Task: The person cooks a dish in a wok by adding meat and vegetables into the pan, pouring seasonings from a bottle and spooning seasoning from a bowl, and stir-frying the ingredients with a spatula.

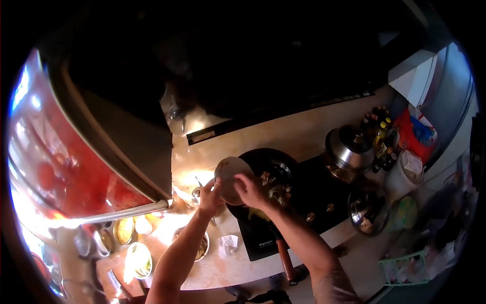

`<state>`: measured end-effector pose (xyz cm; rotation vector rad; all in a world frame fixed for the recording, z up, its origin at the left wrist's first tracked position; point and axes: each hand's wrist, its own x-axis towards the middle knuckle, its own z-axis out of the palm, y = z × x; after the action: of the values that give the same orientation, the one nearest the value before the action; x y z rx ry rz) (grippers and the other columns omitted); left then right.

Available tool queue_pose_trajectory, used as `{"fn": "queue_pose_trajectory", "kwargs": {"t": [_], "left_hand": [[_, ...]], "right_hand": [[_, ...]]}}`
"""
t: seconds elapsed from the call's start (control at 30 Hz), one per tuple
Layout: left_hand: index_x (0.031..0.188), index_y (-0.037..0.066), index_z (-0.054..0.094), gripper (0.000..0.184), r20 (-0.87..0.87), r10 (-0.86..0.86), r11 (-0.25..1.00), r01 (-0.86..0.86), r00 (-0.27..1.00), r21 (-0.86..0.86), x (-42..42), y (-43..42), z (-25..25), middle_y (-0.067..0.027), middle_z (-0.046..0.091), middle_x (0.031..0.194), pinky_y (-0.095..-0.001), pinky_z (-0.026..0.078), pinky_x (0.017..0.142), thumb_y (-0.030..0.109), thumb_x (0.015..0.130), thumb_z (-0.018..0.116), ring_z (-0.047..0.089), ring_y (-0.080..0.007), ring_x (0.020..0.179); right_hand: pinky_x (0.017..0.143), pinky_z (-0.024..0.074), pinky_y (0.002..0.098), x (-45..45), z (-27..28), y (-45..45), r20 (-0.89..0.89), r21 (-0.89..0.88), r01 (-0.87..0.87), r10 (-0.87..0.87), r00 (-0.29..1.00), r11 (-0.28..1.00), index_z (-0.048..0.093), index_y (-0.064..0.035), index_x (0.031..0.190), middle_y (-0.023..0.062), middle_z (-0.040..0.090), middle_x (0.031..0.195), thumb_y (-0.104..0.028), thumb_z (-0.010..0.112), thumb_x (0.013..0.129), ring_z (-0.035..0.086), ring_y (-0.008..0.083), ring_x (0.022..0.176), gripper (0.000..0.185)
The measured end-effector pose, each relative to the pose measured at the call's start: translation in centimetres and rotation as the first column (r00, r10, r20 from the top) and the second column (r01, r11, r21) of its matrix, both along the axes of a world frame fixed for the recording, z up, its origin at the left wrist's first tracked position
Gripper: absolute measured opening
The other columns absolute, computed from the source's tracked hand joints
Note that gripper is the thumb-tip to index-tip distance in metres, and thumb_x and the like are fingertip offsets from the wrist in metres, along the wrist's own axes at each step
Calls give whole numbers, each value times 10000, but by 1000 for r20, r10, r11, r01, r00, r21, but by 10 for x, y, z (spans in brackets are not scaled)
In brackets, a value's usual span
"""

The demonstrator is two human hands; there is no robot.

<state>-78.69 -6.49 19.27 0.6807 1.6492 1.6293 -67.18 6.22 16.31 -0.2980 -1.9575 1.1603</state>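
Observation:
My left hand [210,197] grips the left rim of a white bowl [232,175], which is tilted over the left side of a black wok [276,157]. My right hand [249,191] is at the bowl's right side, its fingers stretched out over the bowl; whether they touch it I cannot tell. Pale and brownish pieces of food [267,178] lie in the wok, partly hidden by the bowl and my right forearm. The wok's wooden handle [285,259] points toward me over the edge of the black cooktop [258,240].
A lidded steel pot [349,149] stands on the cooktop's right, near a glass lid [368,213] and several sauce bottles [382,137]. Bowls of food [124,230] and a knife [117,281] are at left. A dark range hood [283,114] hangs above.

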Motion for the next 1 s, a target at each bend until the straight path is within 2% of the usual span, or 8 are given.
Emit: {"fn": "queue_pose_trajectory", "kwargs": {"t": [0.13,0.27,0.4,0.6,0.7,0.87,0.93,1.0], "left_hand": [[1175,30,554,521,117,25,997,-34,993,74,15,8,4,-52,618,903,-228,495,585,495,956,468,576,-110,749],[1239,-24,499,641,25,46,986,-50,999,161,2,18,-16,-141,610,1126,-361,568,763,537,930,479,633,-240,981],[1272,-41,464,667,163,85,980,-112,983,166,10,16,-9,-156,589,1176,-384,567,791,529,926,492,617,-267,1034],[1302,-7,458,654,150,73,987,-92,986,128,25,17,-9,-153,578,1184,-401,573,791,522,921,511,604,-279,1043],[1298,-11,464,630,153,104,982,-126,983,141,31,18,0,-161,575,1193,-396,578,768,498,929,514,615,-276,1021],[1291,27,470,589,224,116,954,-172,968,246,21,-17,-11,-121,579,1197,-398,547,802,490,931,520,603,-263,1044],[1283,22,474,578,247,229,958,-264,941,115,29,-58,-8,-105,585,1188,-419,532,826,494,951,473,600,-261,1054],[1160,14,552,437,365,387,895,-440,847,73,54,-97,2,-89,624,1027,-340,528,698,401,981,457,613,-199,872]], "right_hand": [[787,471,392,0,14,-17,-70,75,-224,229,971,972,578,-7,1032,176,588,982,-87,566,866,577,352,924,185],[676,455,383,20,9,-4,53,376,-257,256,965,890,570,-31,851,117,545,838,-49,621,817,560,315,792,64],[670,470,394,57,-1,16,427,443,-167,-44,903,881,570,-51,791,96,555,824,-99,604,812,574,307,780,62],[716,486,445,50,10,40,46,472,315,-380,924,824,590,-2,947,181,584,899,-114,560,854,593,361,835,149],[735,482,462,46,-14,53,364,279,178,-275,890,944,605,-15,1000,191,586,912,-146,573,869,579,389,828,188],[731,500,444,77,-38,49,410,567,116,-401,819,815,671,-72,861,143,609,913,-263,568,886,591,309,896,218],[747,499,430,93,-13,45,696,435,-136,-236,678,890,671,-82,883,124,593,976,-238,597,862,587,315,897,173],[745,494,421,113,0,37,730,373,-62,-252,635,926,656,-73,906,115,575,1005,-189,619,833,583,321,906,142]]}}
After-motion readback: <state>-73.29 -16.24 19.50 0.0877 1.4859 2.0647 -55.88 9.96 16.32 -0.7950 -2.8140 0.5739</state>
